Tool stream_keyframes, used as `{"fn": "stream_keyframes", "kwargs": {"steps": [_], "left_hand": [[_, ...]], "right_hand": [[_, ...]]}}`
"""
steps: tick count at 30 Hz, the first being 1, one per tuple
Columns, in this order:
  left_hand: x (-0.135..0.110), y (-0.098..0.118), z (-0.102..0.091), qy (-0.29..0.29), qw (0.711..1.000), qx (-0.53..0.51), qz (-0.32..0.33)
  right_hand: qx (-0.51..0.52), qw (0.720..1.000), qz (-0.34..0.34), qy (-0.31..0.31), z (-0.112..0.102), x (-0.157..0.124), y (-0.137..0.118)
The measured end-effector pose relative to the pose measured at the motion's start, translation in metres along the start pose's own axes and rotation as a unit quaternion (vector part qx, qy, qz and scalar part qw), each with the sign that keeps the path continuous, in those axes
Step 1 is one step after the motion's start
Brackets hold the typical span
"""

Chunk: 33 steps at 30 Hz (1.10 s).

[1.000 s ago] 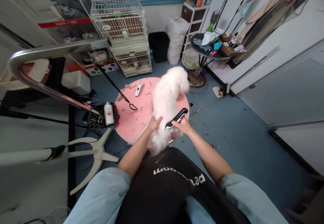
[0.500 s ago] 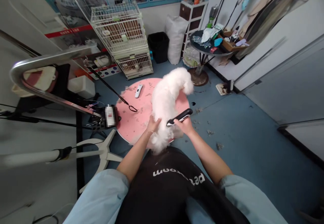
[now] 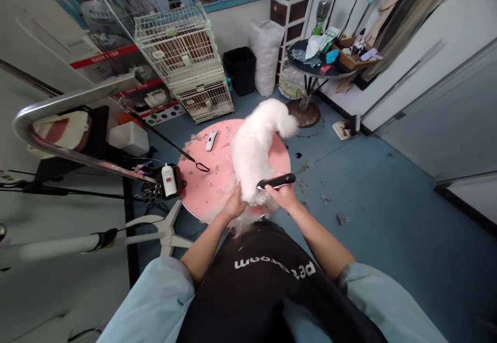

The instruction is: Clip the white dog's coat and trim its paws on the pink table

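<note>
A small white fluffy dog (image 3: 254, 149) stands on a round pink table (image 3: 207, 177), rear end toward me. My left hand (image 3: 235, 204) grips the fur at the dog's hindquarters, fingers closed into it. My right hand (image 3: 285, 195) holds a black clipper (image 3: 276, 181) lying almost level, its head against the dog's right flank. A white clipper (image 3: 210, 139) lies on the table's far left part. Tufts of cut fur are scattered over the tabletop.
A metal grooming arm (image 3: 73, 105) with a black leash loop (image 3: 202, 166) hangs over the table's left. A holder with a white bottle (image 3: 168, 180) is clamped at the table edge. Wire cages (image 3: 186, 58), a black bin (image 3: 241, 70) and a cluttered round side table (image 3: 322, 63) stand behind.
The clipper has dropped lower and turned more level along the dog's flank. My left hand slid down from the back onto the rump. The dog's head turned further right.
</note>
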<state>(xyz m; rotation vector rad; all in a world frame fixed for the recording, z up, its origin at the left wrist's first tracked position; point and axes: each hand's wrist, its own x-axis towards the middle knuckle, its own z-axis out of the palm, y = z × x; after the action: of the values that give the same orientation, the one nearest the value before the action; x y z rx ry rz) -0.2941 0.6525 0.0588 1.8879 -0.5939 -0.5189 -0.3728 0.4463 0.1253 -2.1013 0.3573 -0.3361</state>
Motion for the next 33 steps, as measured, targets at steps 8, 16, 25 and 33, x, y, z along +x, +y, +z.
{"fn": "stream_keyframes", "kwargs": {"steps": [8, 16, 25, 33], "left_hand": [[0.019, -0.007, -0.039, -0.020, 0.997, -0.018, -0.072], [0.051, -0.031, -0.043, -0.052, 0.989, -0.061, -0.128], [0.060, -0.049, -0.049, -0.101, 0.981, -0.088, -0.140], [0.067, -0.056, -0.057, -0.152, 0.976, -0.104, -0.121]], "right_hand": [[0.027, 0.998, 0.001, -0.058, 0.022, -0.039, 0.014], [0.048, 0.997, 0.012, 0.067, 0.041, -0.045, 0.003], [0.028, 0.994, 0.026, 0.102, 0.050, -0.056, -0.003], [0.007, 0.999, 0.013, 0.031, 0.066, -0.074, -0.010]]}}
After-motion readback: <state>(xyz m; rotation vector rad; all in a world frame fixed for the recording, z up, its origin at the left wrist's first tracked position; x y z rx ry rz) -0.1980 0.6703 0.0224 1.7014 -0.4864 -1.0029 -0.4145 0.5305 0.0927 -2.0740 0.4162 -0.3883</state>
